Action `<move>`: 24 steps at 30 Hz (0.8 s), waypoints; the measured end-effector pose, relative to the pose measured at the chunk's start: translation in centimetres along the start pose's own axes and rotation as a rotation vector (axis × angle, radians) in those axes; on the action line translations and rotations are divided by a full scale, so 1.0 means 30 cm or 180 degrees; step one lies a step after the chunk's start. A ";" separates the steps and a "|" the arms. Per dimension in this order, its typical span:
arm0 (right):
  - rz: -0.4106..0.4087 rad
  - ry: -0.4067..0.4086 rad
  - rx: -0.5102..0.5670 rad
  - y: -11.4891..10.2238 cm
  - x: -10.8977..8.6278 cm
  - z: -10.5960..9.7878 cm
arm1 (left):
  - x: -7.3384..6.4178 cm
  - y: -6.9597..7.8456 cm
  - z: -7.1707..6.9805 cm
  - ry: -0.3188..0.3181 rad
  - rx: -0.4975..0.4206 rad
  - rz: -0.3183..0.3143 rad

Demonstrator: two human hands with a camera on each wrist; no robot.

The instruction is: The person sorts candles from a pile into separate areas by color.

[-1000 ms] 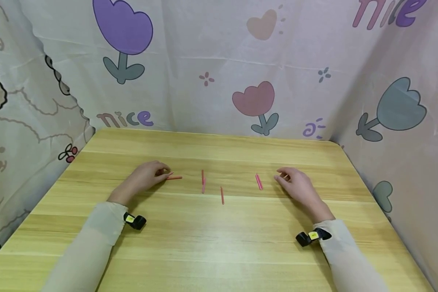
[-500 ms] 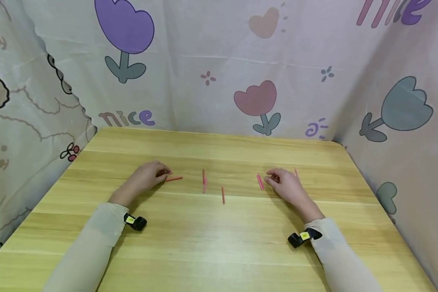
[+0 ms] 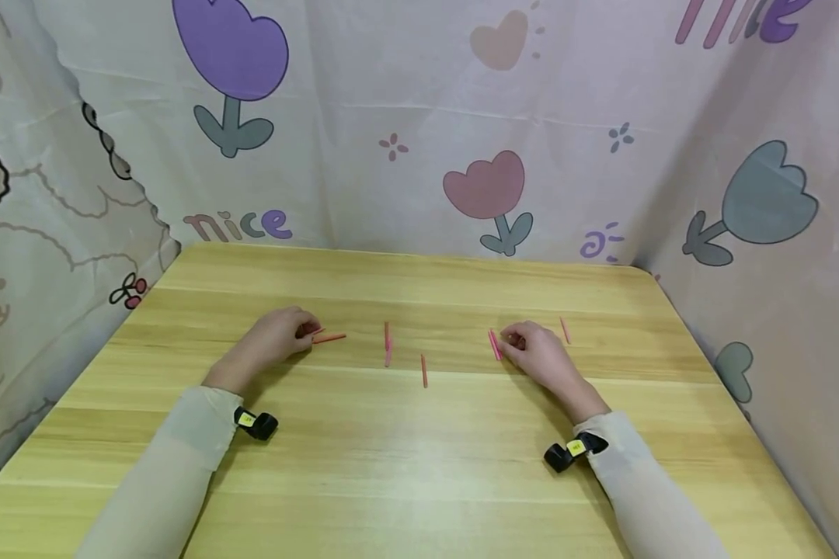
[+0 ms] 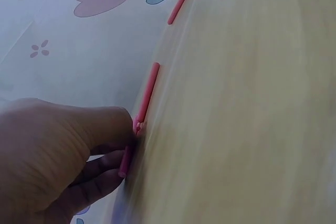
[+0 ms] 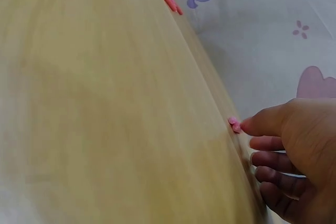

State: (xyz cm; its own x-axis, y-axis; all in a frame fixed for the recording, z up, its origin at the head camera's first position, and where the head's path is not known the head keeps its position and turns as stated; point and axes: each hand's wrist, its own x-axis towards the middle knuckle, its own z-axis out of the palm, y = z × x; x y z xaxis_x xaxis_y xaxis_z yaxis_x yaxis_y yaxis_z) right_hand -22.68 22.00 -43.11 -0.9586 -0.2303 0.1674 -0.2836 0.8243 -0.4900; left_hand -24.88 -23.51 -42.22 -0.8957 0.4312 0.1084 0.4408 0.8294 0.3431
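Note:
My left hand (image 3: 280,340) pinches a thin pink stick (image 4: 126,162) at the left of the table. Its lower end shows past the thumb in the left wrist view; the middle is hidden by the fingers. Against it lies a red stick (image 3: 330,338), pointing right. My right hand (image 3: 540,355) has its fingers loosely bent beside two pink sticks (image 3: 493,345) lying side by side. In the right wrist view the thumb reaches the ends of these sticks (image 5: 234,124), seen end-on. Beyond that hand, to the right, lies a single pink stick (image 3: 565,330).
Between the hands, a red stick (image 3: 387,334) and a pink stick (image 3: 388,355) lie end to end. A little nearer lies another red stick (image 3: 424,371). Patterned cloth (image 3: 363,70) hangs behind the wooden table (image 3: 391,466) and at its sides.
My right hand has moved left to the two pink sticks, uncovering the single pink stick at the right. My left hand has stayed in place; the red stick beside it has turned slightly.

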 end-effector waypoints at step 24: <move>0.0244 -0.0152 -0.0274 -0.007 -0.012 -0.030 | -0.009 0.001 -0.017 -0.0041 0.0086 0.0062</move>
State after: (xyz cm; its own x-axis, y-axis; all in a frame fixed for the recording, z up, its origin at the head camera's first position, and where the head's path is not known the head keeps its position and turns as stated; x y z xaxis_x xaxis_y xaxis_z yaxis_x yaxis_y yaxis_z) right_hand -22.27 22.37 -42.31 -0.9781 -0.1876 0.0902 -0.2082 0.8814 -0.4241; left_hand -24.65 -23.78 -41.76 -0.8861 0.4519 0.1027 0.4598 0.8299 0.3158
